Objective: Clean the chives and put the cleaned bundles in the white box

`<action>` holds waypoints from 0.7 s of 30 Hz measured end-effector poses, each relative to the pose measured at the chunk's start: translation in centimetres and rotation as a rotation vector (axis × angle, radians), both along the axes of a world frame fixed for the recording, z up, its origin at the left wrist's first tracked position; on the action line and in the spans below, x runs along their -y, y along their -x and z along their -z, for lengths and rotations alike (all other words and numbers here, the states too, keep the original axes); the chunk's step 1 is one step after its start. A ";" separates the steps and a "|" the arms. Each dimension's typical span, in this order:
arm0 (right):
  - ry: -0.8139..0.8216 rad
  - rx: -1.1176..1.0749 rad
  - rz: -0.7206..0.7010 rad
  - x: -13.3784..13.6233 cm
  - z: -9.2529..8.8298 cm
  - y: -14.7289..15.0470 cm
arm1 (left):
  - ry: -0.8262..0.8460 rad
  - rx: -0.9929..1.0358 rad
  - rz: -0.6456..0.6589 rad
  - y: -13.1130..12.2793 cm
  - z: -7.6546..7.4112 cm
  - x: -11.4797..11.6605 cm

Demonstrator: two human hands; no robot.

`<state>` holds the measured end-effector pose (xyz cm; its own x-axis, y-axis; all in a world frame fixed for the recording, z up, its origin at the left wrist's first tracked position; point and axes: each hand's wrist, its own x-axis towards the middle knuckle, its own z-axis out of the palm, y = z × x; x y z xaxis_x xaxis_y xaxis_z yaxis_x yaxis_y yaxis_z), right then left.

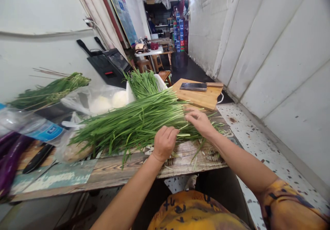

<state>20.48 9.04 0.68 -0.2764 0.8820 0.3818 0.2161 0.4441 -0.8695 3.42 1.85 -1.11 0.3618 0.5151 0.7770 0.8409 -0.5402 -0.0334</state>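
Note:
A large heap of garlic chives [134,120] lies across the wooden-patterned table, its pale stem ends pointing right. My left hand [165,142] is closed around a few chive stems at the near side of the heap, with pale ends sticking out to the right. Close by, my right hand [199,120] has its fingers curled together at the stem ends; whatever is between them is too small to make out. Loose trimmings [206,152] are scattered below my right wrist.
A cleaver [193,86] rests on a cutting board [190,97] beyond my right hand. More chives stand in a white container [131,94] behind the heap. To the left are a bag of white round vegetables [103,102], a plastic bottle [38,125], eggplants [15,161] and a black-handled knife [38,158].

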 end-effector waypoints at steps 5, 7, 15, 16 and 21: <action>-0.260 0.351 0.025 -0.8 0.2 -1.0 | -0.003 0.137 -0.028 -0.1 -0.5 0.1; -0.328 0.451 0.088 -1.0 0.2 -1.4 | -0.023 0.124 -0.028 0.0 -0.5 0.1; -0.095 0.289 -0.095 0.9 -2.2 -1.2 | -0.071 0.085 -0.013 0.3 0.0 0.1; -0.017 0.269 -0.140 1.2 -2.4 -0.9 | -0.069 0.085 -0.004 0.3 0.1 0.1; 0.141 0.096 -0.258 1.7 -2.1 -0.1 | -0.047 0.098 0.039 0.2 0.0 0.1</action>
<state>20.55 7.38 2.74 -0.5269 0.8205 0.2219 0.1965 0.3716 -0.9074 3.22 1.77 -1.14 0.3017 0.4644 0.8327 0.8200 -0.5720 0.0219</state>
